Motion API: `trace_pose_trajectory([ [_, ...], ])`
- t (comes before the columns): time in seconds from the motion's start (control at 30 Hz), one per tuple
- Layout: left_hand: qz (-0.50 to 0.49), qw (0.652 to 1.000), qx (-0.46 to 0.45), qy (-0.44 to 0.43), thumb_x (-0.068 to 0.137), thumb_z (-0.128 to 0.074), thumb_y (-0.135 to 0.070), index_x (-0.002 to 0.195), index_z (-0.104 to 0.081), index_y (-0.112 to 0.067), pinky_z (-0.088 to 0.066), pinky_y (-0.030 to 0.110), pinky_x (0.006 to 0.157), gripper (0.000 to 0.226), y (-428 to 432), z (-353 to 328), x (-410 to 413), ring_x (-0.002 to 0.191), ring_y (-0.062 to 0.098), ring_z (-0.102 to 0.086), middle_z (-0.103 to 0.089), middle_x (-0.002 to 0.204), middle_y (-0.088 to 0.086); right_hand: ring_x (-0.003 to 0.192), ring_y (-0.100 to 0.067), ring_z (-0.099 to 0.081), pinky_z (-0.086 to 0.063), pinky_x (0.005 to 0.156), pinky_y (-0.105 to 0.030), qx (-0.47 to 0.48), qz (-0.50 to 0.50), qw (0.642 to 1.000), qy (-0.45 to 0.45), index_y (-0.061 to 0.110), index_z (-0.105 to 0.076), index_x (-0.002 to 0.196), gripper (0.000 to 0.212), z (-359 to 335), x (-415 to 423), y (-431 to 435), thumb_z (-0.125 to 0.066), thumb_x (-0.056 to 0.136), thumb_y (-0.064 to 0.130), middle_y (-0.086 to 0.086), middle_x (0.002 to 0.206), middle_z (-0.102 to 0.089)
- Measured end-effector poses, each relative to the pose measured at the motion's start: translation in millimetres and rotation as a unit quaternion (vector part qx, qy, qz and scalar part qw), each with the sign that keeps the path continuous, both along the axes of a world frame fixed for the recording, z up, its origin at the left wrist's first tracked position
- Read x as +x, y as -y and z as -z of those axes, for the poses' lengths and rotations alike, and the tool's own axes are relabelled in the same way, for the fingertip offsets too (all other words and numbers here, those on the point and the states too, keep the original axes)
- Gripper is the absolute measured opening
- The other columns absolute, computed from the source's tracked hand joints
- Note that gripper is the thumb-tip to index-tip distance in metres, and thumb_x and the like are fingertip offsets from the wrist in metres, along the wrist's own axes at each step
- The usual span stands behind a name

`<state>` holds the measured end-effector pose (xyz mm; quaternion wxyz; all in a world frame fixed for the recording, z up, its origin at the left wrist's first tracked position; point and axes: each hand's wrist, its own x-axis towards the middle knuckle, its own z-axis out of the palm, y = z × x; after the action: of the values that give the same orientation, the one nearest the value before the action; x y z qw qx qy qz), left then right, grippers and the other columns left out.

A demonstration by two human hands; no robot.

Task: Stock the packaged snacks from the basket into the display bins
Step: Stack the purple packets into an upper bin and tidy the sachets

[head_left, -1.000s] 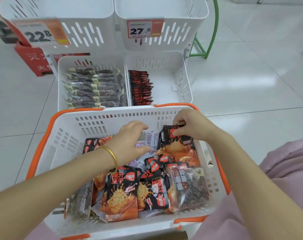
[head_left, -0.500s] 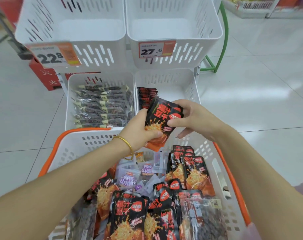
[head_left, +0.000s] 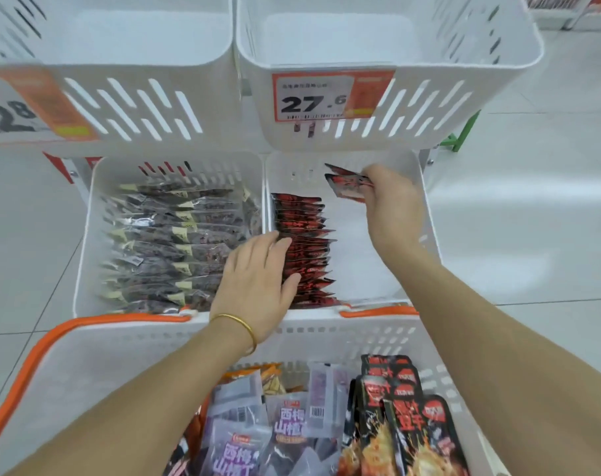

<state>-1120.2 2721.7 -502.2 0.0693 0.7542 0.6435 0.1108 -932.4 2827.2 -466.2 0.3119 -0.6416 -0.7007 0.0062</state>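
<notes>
Nearest, the orange-rimmed basket (head_left: 120,365) holds mixed snack packets (head_left: 292,424). Past its far rim, the left hand (head_left: 254,280) rests straight, slightly spread fingers on the packet row (head_left: 306,242) along the lower right bin's (head_left: 357,262) left wall. Right of the row the bin floor lies bare; above it the right hand's (head_left: 392,207) fingers pinch red-black packets (head_left: 347,183) near the back wall.

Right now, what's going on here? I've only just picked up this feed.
A person is stocking the lower right bin. The right hand grips the held packets, black and red, above it. The left hand lies flat on the standing row of matching packets along that bin's left side. The lower left bin is packed with dark packets. The basket in front holds purple packs and more black-and-red packs.
</notes>
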Motion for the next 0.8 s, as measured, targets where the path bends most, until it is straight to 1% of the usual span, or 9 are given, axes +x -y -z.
trace_pose_trajectory([
  [0.1, -0.002, 1.0, 0.007, -0.015, 0.087, -0.012, -0.051, 0.141, -0.032, -0.021, -0.022, 0.04, 0.111, 0.065, -2, 3, -1, 0.135, 0.021, -0.024, -0.031, 0.146, 0.001, 0.093, -0.033, -0.055, -0.043, 0.073, -0.038, -0.017, -0.03, 0.998, -0.047, 0.005, -0.062, 0.107, 0.027, 12, -20, -27, -0.047, 0.086, -0.004, -0.015, 0.098, -0.064],
  [0.23, -0.01, 1.0, 0.004, -0.023, 0.086, -0.013, -0.05, 0.139, -0.035, -0.021, -0.025, 0.039, 0.109, 0.064, -4, 6, 0, 0.134, 0.02, -0.027, -0.035, 0.144, 0.001, 0.105, -0.027, -0.055, -0.035, 0.073, -0.019, -0.168, -0.149, 0.962, -0.154, 0.002, -0.057, 0.117, 0.028, 19, -42, -50, -0.043, 0.093, 0.0, -0.014, 0.115, -0.061],
  [0.33, -0.01, 1.0, 0.0, -0.025, 0.087, -0.014, -0.049, 0.139, -0.036, -0.02, -0.027, 0.039, 0.109, 0.064, -5, 6, 0, 0.134, 0.021, -0.029, -0.037, 0.143, 0.001, 0.111, -0.024, -0.05, -0.037, 0.083, -0.025, -0.286, -0.17, 0.909, -0.251, 0.005, -0.051, 0.127, 0.035, 19, -50, -50, -0.037, 0.095, 0.003, -0.011, 0.126, -0.053],
  [0.43, -0.012, 1.0, 0.004, -0.027, 0.087, -0.013, -0.049, 0.139, -0.036, -0.02, -0.027, 0.038, 0.109, 0.064, -6, 7, 1, 0.134, 0.02, -0.03, -0.038, 0.142, 0.001, 0.104, -0.018, -0.047, -0.036, 0.085, -0.03, -0.335, -0.161, 0.883, -0.288, 0.008, -0.048, 0.126, 0.035, 24, -56, -48, -0.037, 0.095, 0.018, -0.006, 0.118, -0.051],
  [0.53, -0.009, 0.999, 0.003, -0.032, 0.086, -0.01, -0.049, 0.14, -0.035, -0.02, -0.025, 0.037, 0.11, 0.066, -5, 7, 1, 0.134, 0.019, -0.028, -0.036, 0.143, 0.0, 0.104, -0.018, -0.049, -0.035, 0.087, -0.031, -0.352, -0.171, 0.876, -0.284, 0.009, -0.046, 0.128, 0.045, 26, -59, -48, -0.04, 0.089, 0.029, -0.004, 0.116, -0.05],
  [0.6, -0.009, 1.0, 0.001, -0.03, 0.085, -0.008, -0.049, 0.14, -0.034, -0.02, -0.025, 0.036, 0.11, 0.068, -6, 7, 1, 0.135, 0.018, -0.027, -0.036, 0.143, 0.0, 0.113, -0.013, -0.04, -0.029, 0.09, -0.027, -0.355, -0.165, 0.872, -0.295, 0.013, -0.034, 0.14, 0.044, 22, -52, -41, -0.035, 0.097, 0.022, -0.003, 0.129, -0.042],
  [0.67, -0.01, 1.0, 0.007, -0.025, 0.085, -0.011, -0.048, 0.139, -0.037, -0.018, -0.027, 0.038, 0.109, 0.067, -6, 6, 1, 0.133, 0.02, -0.03, -0.039, 0.141, 0.002, 0.124, -0.011, -0.034, -0.026, 0.095, -0.024, -0.321, -0.163, 0.89, -0.281, 0.016, -0.028, 0.145, 0.046, 16, -39, -28, -0.031, 0.099, 0.018, -0.002, 0.145, -0.034],
  [0.73, -0.008, 1.0, 0.016, -0.025, 0.086, -0.013, -0.047, 0.137, -0.039, -0.016, -0.028, 0.04, 0.108, 0.065, -4, 4, 1, 0.132, 0.022, -0.032, -0.04, 0.14, 0.004, 0.133, -0.012, -0.031, -0.023, 0.101, -0.022, -0.275, -0.164, 0.909, -0.266, 0.017, -0.033, 0.143, 0.045, 6, -24, -5, -0.032, 0.098, 0.015, 0.001, 0.148, -0.033],
  [0.8, -0.005, 1.0, 0.01, -0.026, 0.087, -0.016, -0.045, 0.138, -0.038, -0.016, -0.027, 0.04, 0.107, 0.063, -5, 3, 1, 0.132, 0.023, -0.03, -0.038, 0.142, 0.004, 0.13, -0.009, -0.035, -0.025, 0.102, -0.02, -0.242, -0.145, 0.918, -0.278, 0.019, -0.043, 0.136, 0.042, -9, -9, 29, -0.038, 0.096, 0.01, 0.004, 0.14, -0.042],
])
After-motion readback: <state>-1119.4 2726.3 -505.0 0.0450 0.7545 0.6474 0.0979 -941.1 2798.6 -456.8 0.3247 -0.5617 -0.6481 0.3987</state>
